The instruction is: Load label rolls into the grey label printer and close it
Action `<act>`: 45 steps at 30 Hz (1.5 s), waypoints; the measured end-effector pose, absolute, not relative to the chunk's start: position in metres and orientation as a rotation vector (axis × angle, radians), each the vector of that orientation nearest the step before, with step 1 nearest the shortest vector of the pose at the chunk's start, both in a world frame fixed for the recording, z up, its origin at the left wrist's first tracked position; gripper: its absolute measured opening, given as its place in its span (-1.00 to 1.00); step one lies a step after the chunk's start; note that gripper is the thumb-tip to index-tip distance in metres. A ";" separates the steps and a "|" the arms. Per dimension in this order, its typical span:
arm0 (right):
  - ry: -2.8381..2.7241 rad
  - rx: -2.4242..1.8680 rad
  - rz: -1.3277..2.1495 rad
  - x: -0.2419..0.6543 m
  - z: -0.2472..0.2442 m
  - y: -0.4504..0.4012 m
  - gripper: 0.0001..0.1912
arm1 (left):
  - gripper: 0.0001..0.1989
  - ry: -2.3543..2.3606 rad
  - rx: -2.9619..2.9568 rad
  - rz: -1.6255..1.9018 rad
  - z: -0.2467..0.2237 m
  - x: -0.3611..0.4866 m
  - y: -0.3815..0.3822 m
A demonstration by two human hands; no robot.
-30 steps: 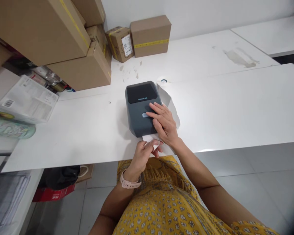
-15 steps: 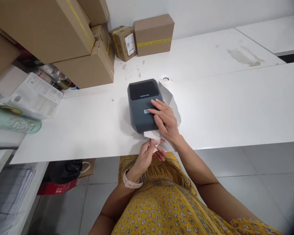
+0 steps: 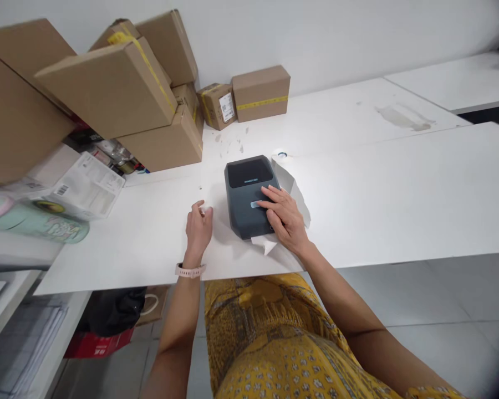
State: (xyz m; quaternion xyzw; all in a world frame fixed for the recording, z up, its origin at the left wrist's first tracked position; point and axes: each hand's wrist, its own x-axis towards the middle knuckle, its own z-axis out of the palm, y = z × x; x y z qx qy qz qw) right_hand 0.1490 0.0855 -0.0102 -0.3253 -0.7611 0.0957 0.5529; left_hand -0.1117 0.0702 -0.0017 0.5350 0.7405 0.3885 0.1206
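A dark grey label printer [image 3: 250, 213] with a glossy black top panel stands on the white table. My right hand [image 3: 286, 219] lies over its right side with fingers stretched out, the index fingertip at the light oblong button [image 3: 255, 204]. From the printer's front edge a torn white paper strip [image 3: 266, 243] sticks out, partly hidden by that hand. To the left of the printer, apart from it, my left hand [image 3: 198, 228] is above the table. Its fingers are bent, with a gap between thumb and index finger, and I see nothing held.
White paper [image 3: 293, 191] trails behind the printer's right side, near a small roll end [image 3: 281, 154]. Stacked cardboard boxes [image 3: 149, 105] stand at the left. Two smaller taped boxes [image 3: 261, 91] are by the wall. A mint bottle [image 3: 50, 223] lies on the left.
My left hand has let go of the paper strip at the printer's front and moved left and away over the table. My right hand stays on the printer. The view has shifted slightly.
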 end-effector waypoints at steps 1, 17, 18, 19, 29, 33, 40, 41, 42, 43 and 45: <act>-1.802 -0.774 0.221 0.149 -0.010 0.085 -0.66 | -0.56 2.164 1.626 1.113 -0.004 -0.109 0.073; -1.809 -0.795 0.281 0.152 -0.010 0.083 -0.65 | -0.43 1.250 0.759 1.201 -0.019 -0.002 -0.010; -1.818 -0.795 0.277 0.152 -0.009 0.083 -0.65 | -0.45 1.255 0.759 1.207 -0.019 -0.001 -0.007; -1.829 -0.794 0.270 0.153 -0.008 0.083 -0.64 | -0.47 1.256 0.764 1.207 -0.018 0.000 -0.005; -1.940 -0.838 0.209 0.155 0.003 0.077 -0.62 | -0.63 1.532 1.155 1.608 -0.024 -0.017 -0.016; -2.069 -0.928 0.044 0.159 0.009 0.073 -0.61 | -0.61 1.550 1.294 1.810 -0.036 -0.023 -0.007; -2.209 -1.005 0.129 0.167 0.024 0.084 -0.65 | -0.28 1.419 1.211 1.572 -0.040 -0.007 -0.001; -2.200 -0.991 0.239 0.169 0.022 0.086 -0.63 | -0.28 1.416 1.190 1.579 -0.040 -0.006 -0.001; -2.160 -0.979 0.354 0.171 0.018 0.086 -0.61 | -0.29 1.414 1.181 1.582 -0.040 -0.005 0.000; -2.091 -0.967 0.460 0.172 0.013 0.086 -0.60 | -0.30 1.412 1.188 1.580 -0.040 -0.005 0.000; -1.909 -0.966 0.617 0.172 0.000 0.081 -0.55 | -0.33 1.419 1.253 1.569 -0.040 -0.007 0.001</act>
